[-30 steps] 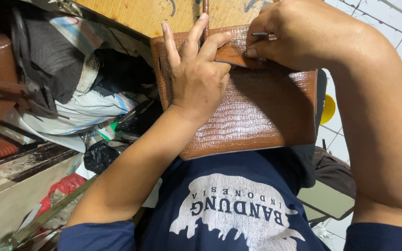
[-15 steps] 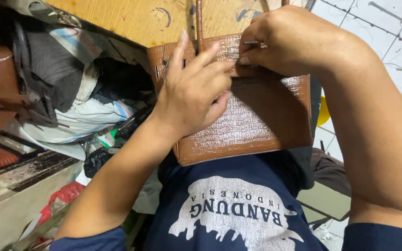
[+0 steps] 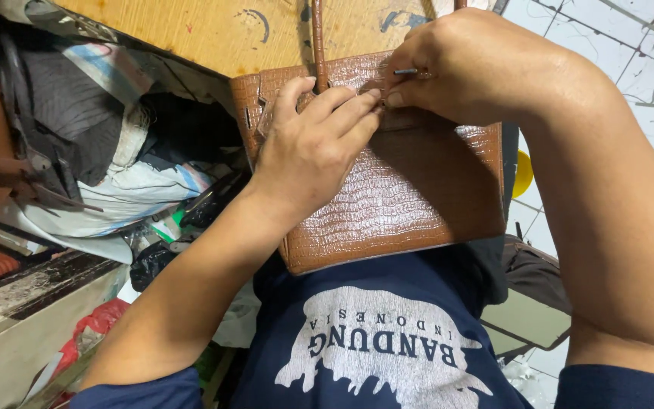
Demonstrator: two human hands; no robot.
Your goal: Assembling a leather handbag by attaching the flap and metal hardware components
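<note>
Since a second ago, left hand has curled its fingers from a flat spread to bunched near the bag's upper edge; view shifted slightly. Nearest: dark blue printed shirt, with brown crocodile-textured handbag resting against it, its top toward the wooden board. Left hand lies on bag's front, fingertips pressed down. Right hand closed, pinching a small metal pin at bag's top strap. Far left: heap of cloth; far right: white tiled floor.
</note>
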